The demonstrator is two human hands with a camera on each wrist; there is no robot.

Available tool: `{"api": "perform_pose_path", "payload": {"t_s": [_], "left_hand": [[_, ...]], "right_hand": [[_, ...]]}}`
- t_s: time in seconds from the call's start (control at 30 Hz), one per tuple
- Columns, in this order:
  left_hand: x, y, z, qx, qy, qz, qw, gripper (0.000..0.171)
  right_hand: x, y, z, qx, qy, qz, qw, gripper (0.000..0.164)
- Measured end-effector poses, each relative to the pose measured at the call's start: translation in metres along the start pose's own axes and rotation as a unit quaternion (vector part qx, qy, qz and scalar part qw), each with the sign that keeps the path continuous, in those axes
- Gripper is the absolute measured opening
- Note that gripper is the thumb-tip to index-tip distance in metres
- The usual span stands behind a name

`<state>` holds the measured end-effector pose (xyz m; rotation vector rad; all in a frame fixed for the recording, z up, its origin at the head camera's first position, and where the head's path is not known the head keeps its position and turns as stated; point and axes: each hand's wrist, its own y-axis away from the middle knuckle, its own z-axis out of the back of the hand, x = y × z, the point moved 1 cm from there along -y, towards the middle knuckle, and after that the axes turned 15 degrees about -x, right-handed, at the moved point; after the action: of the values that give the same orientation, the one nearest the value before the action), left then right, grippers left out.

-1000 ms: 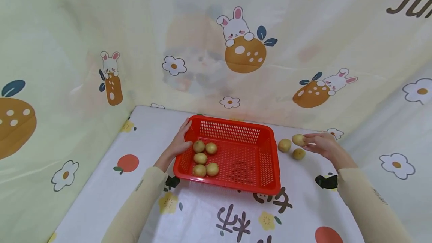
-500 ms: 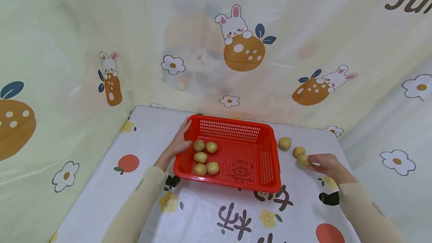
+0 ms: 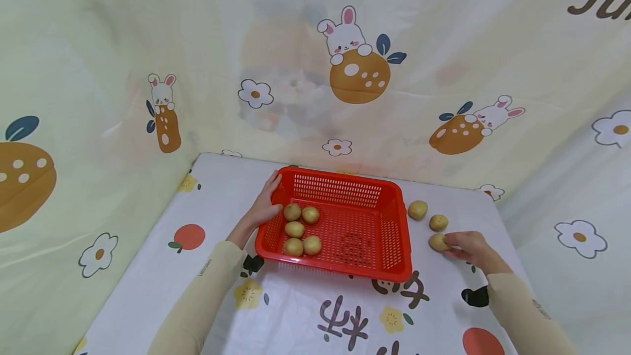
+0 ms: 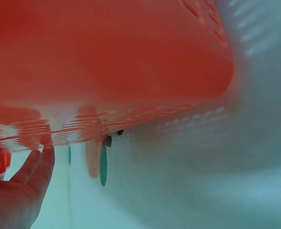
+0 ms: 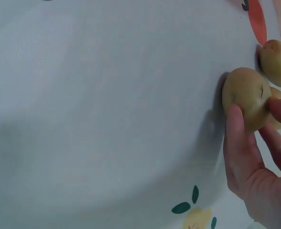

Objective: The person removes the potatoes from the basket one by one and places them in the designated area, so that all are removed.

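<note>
My left hand (image 3: 260,210) grips the left side of a red plastic basket (image 3: 335,269), with the thumb by the rim. In the left wrist view the fingers (image 4: 41,174) touch the slotted outer wall. Several potatoes (image 3: 294,229) lie in the basket's left part. To the basket's right, my right hand (image 3: 470,248) pinches a potato (image 3: 438,242) between thumb and fingers, at or just above the tabletop. Two other potatoes lie behind it: a nearer potato (image 3: 438,222) and a farther potato (image 3: 417,210), close to the basket wall.
A white printed cloth (image 3: 291,316) covers the table. Patterned curtains (image 3: 291,125) hang behind the table and along both sides. The basket's right part shows a bare perforated floor.
My right hand has brought its potato from the back towards me, past the other two loose ones, and down to the table, then slightly left. The left hand and basket have stayed put.
</note>
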<state>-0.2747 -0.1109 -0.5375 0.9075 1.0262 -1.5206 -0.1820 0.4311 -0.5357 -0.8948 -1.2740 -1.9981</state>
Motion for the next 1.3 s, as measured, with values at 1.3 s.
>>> {"api": "perform_pose_path", "payload": {"t_s": [1.3], "left_hand": [[0.002, 0.001, 0.001, -0.002, -0.008, -0.025, 0.9997, 0.09]], "right_hand": [[0.131, 0.054, -0.172, -0.01, 0.022, 0.176, 0.984, 0.048]]}}
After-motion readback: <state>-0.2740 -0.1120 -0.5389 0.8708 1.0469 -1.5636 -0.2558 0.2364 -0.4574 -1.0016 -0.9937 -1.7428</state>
